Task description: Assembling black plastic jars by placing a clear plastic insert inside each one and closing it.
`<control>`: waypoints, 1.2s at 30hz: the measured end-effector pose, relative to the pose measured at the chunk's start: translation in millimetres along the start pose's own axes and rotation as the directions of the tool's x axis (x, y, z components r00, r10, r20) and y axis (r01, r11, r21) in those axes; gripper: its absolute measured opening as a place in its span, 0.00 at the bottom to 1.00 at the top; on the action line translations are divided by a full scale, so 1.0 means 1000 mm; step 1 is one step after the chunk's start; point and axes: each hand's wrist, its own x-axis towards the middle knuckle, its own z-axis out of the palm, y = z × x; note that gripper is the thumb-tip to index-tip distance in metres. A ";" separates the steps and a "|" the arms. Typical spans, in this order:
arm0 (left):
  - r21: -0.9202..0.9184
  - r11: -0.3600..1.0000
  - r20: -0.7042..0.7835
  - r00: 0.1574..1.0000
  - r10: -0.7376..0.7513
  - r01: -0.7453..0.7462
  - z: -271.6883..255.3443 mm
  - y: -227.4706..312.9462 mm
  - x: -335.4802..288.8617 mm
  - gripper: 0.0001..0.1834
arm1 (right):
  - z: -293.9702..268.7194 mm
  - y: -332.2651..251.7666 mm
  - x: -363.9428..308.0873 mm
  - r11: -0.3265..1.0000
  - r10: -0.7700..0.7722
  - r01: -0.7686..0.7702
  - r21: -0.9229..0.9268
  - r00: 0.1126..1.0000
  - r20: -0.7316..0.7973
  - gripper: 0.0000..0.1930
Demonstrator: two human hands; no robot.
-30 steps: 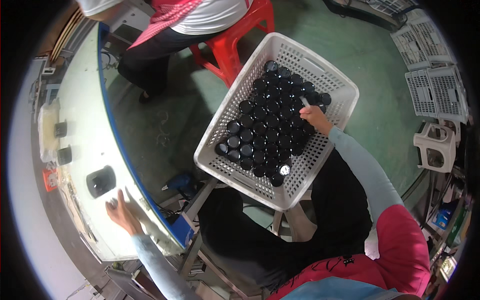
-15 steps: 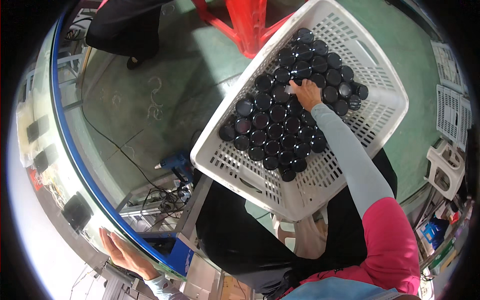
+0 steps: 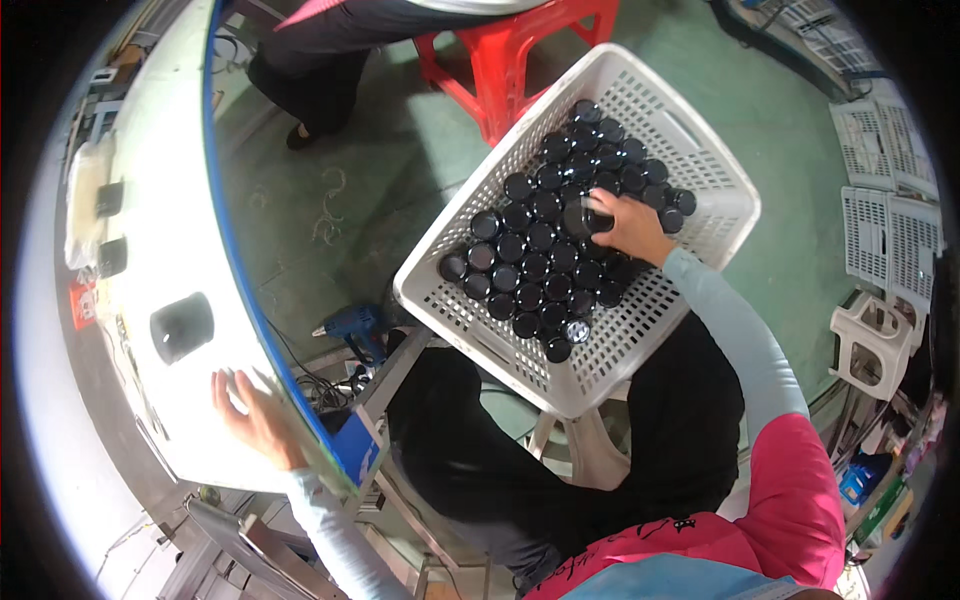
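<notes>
A white slatted plastic basket (image 3: 735,215) tilts across my lap, holding many round black-topped jars (image 3: 540,237) packed upright. My right hand (image 3: 635,228) reaches in from the right, with thumb and fingers closed around a black jar (image 3: 584,218) above the others; a pale, blurred part shows at its upper edge. On the white table at the left, my left hand (image 3: 255,420) rests with its fingers apart and nothing in them. Just beyond those fingertips lies a larger-looking black cylindrical jar (image 3: 182,328).
Two dark pieces (image 3: 111,257) sit farther up the blue-edged table (image 3: 185,120). A person in dark trousers (image 3: 345,45) sits by a red stool (image 3: 497,80). Below the table edge are a blue heat gun (image 3: 355,328) and cables. White crates (image 3: 868,225) and a white stool (image 3: 872,342) stand right.
The view has shifted, showing more of the table. My right hand has closed around a black jar and raised it. My left hand now lies farther onto the table.
</notes>
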 end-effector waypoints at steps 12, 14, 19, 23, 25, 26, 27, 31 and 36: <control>-0.650 0.457 0.733 0.660 0.167 0.607 -0.014 0.156 -0.205 0.22 | -0.143 -0.187 -0.169 0.833 -0.341 0.335 0.440 0.937 -0.068 0.35; -0.527 0.085 0.844 0.509 0.170 0.846 -0.026 0.165 -0.235 0.20 | -0.151 -0.212 -0.192 0.869 -0.390 0.369 0.330 0.921 -0.004 0.35; -0.445 -0.252 0.882 0.469 0.042 0.859 -0.054 0.149 -0.264 0.19 | -0.139 -0.224 -0.232 0.606 -0.335 -0.056 0.793 0.887 0.319 0.35; -0.191 -0.595 0.904 0.376 0.203 0.780 -0.074 0.123 -0.284 0.27 | -0.129 -0.207 -0.244 0.104 -0.326 -0.375 0.921 0.862 0.388 0.29; -0.153 -0.632 0.820 0.455 0.348 0.760 -0.086 0.118 -0.292 0.29 | -0.122 -0.205 -0.248 0.044 -0.343 -0.375 0.926 0.865 0.367 0.26; -0.156 -0.628 0.811 0.462 0.360 0.763 -0.092 0.118 -0.294 0.30 | -0.121 -0.206 -0.250 -0.020 -0.357 -0.377 0.926 0.868 0.346 0.23; -0.186 -0.615 0.792 0.488 0.367 0.766 -0.098 0.119 -0.297 0.30 | -0.121 -0.207 -0.254 -0.019 -0.354 -0.376 0.926 0.869 0.346 0.23; -0.279 -0.572 0.750 0.547 0.372 0.772 -0.113 0.125 -0.300 0.32 | -0.126 -0.224 -0.260 0.064 -0.242 -0.351 0.934 0.903 0.356 0.18; -0.371 -0.478 0.735 0.566 0.373 0.797 -0.118 0.135 -0.300 0.33 | -0.134 -0.237 -0.264 0.254 -0.048 -0.378 0.890 0.915 0.402 0.11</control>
